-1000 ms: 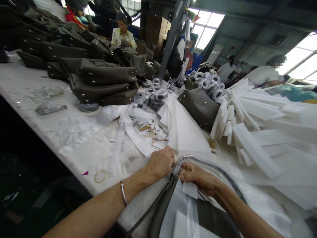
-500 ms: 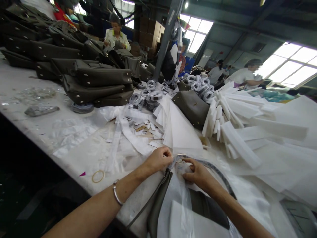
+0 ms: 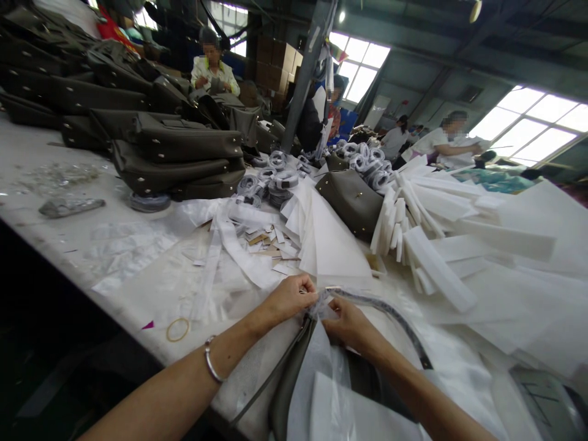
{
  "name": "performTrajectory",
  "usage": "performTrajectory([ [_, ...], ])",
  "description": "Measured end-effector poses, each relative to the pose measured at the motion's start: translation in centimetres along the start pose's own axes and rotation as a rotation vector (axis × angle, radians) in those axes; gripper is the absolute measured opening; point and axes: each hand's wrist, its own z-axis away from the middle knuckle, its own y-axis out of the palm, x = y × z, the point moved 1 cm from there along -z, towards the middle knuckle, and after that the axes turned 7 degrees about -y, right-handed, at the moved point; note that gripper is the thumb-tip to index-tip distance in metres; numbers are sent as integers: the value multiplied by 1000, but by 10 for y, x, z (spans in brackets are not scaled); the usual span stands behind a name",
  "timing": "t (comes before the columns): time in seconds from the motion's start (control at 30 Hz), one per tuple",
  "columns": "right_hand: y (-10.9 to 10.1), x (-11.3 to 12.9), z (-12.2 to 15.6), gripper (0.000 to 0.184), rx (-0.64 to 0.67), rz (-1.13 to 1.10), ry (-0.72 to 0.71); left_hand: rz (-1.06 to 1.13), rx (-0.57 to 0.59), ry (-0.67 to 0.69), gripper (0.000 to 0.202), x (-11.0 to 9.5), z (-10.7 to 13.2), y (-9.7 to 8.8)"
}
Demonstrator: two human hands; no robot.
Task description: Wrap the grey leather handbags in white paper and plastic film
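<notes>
A dark olive handbag [image 3: 285, 392] lies at the table's front edge below my hands. Its curved handle [image 3: 390, 311] arcs to the right, covered in clear plastic wrap. My left hand [image 3: 294, 298] is closed in a pinch on the plastic wrap at the handle's near end; its fingertips are partly hidden. Close by on the right, my right hand [image 3: 346, 324] has its fingers curled on the same wrap, just above the bag's top. White tissue paper [image 3: 337, 407] covers part of the bag's front. A thin strap [image 3: 271, 383] runs down along the left side.
Several olive bags [image 3: 179, 138] are piled at the back left. Wrapped coils [image 3: 282, 184] sit mid-table behind small cards [image 3: 271, 242]. Folded white paper strips [image 3: 427, 245] and another bag [image 3: 351, 199] lie to the right. A rubber band [image 3: 177, 329] rests near the edge. Co-workers [image 3: 214, 70] are beyond.
My right hand has moved left and slightly down, its fingers drawing in from a looser spread toward the left hand. The left hand stays at the handle's end. The view has shifted slightly.
</notes>
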Motion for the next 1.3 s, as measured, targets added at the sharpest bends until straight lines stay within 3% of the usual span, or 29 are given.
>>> performTrajectory([
  [0.1,-7,11,3,9,57,58,0,-5,9,-9,16,-1,0,0],
  [0.23,-33,22,9,2,-63,297,-122,-24,25,-17,14,-4,3,0],
  [0.3,-37,24,11,4,-35,343,-96,-39,26,-23,13,-6,4,0],
  [0.4,-29,22,12,9,18,341,-68,-54,24,-28,12,-7,5,1],
  [0.53,-10,16,10,23,-128,472,-253,-57,27,-29,11,-4,4,1],
  [0.73,-7,10,1,35,-43,431,-182,-52,17,-31,11,-5,4,0],
  [0.93,-8,23,9,33,46,519,-95,-46,8,-22,12,-8,5,-1],
  [1.1,-1,37,16,27,30,603,-145,-47,5,-21,13,-8,5,-1],
  [1.3,7,25,10,18,-6,451,-131,-67,-10,-17,12,-7,4,-3],
])
